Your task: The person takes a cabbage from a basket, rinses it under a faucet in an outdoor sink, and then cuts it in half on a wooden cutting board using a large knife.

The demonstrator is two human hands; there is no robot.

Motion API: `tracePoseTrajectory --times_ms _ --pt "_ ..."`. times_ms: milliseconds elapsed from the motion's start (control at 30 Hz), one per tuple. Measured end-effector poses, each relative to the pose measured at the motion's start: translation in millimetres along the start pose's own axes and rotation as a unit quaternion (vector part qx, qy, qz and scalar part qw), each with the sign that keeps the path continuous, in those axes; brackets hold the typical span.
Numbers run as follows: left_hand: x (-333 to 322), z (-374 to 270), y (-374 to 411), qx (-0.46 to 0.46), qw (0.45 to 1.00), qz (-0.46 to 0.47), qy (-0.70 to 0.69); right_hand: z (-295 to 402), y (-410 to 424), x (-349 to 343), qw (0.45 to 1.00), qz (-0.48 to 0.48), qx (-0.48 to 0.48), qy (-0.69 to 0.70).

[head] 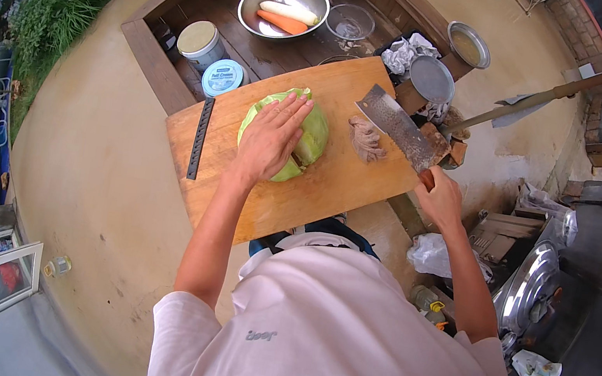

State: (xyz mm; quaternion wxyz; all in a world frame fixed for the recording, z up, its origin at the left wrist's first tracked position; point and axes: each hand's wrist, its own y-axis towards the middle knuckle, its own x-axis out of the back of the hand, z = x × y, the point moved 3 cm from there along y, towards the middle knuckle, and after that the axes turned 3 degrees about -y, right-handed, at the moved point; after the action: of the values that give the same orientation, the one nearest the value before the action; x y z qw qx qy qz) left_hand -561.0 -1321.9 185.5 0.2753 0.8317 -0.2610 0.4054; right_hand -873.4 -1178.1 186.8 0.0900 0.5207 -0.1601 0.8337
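A pale green cabbage [314,131] sits in the middle of a wooden cutting board [216,198]. My left hand [274,133] lies over its top, fingers pointing away from me and pressed to the leaves. A gap shows in the cabbage on its near side, by a separated-looking section [287,173]. My right hand [441,197] grips the wooden handle of a cleaver [397,122] with a dark, worn blade. The blade is held off to the right of the cabbage, over the board's right side. Under that blade's near edge is a crumpled brown cloth [366,139].
A black slotted strip [200,139] runs along the board's left end. Beyond, on a wooden table [204,13], are a steel bowl [247,8] holding a white radish and a carrot, a clear bowl [355,30] and tubs [222,78]. A pole [526,105] slants at right.
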Motion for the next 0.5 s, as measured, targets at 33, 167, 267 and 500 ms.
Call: tracePoseTrajectory --times_ms 33,167,267,500 --pt "2 -3 -1 0.001 1.000 -0.001 -0.003 -3 27 -12 0.998 -0.031 0.029 -0.043" --pt "8 -8 -3 0.007 1.000 -0.006 -0.014 -22 111 -65 0.994 -0.019 0.087 -0.068" --pt "12 -4 -11 0.031 0.999 -0.025 -0.028 -22 125 -82 0.990 0.001 0.129 -0.062" --pt "6 -14 -19 0.046 0.998 -0.041 0.005 20 102 -73 0.969 -0.056 0.240 0.011"
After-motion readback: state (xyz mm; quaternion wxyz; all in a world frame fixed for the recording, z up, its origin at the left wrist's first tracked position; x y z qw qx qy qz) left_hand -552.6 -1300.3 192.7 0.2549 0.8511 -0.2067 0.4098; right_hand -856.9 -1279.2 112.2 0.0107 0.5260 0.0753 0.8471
